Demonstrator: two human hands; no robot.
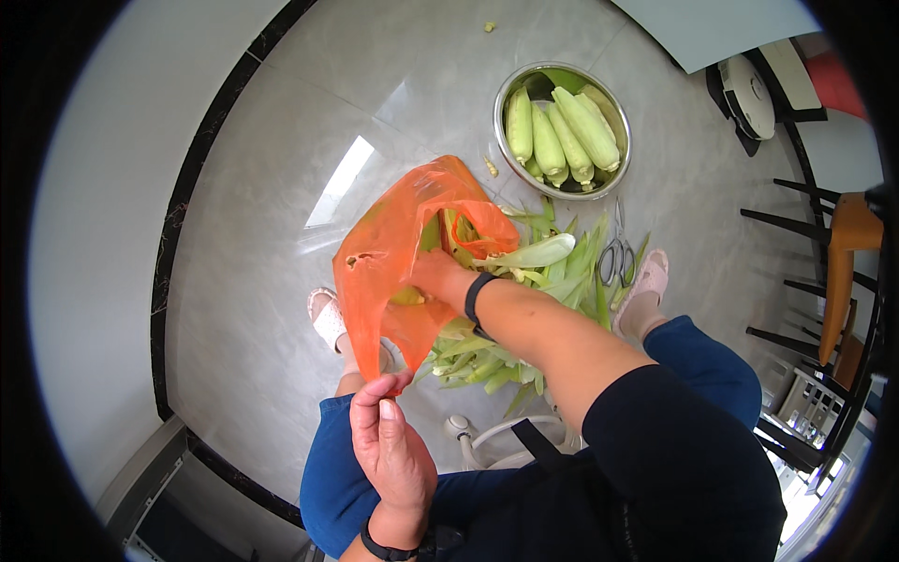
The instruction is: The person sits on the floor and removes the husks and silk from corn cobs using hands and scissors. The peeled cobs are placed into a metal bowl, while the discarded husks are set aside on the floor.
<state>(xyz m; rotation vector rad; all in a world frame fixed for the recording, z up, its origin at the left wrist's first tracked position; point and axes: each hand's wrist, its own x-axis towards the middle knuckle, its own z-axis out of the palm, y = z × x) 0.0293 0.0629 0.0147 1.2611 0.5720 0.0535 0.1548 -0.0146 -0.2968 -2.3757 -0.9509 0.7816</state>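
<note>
An orange plastic bag (372, 246) stands on the floor between my feet, its near edge pinched in the fingers of my left hand (393, 442). My right hand (439, 277) reaches into the bag's opening; its fingers are hidden among green husks, so its hold cannot be made out. Corn husks (491, 358) lie heaped beside and below the bag. Beyond them, a round steel basin (499, 133) holds several ears of corn (586, 126) in pale green husk. Grey-handled scissors (618, 256) lie to the right of the heap, near my pink sandal.
Small corn scraps (491, 166) lie on the grey tiled floor (267, 154). Chairs with dark legs (836, 281) stand at the right. A white robot vacuum (746, 98) is at the upper right. A pale tubular frame (506, 428) sits below the husks.
</note>
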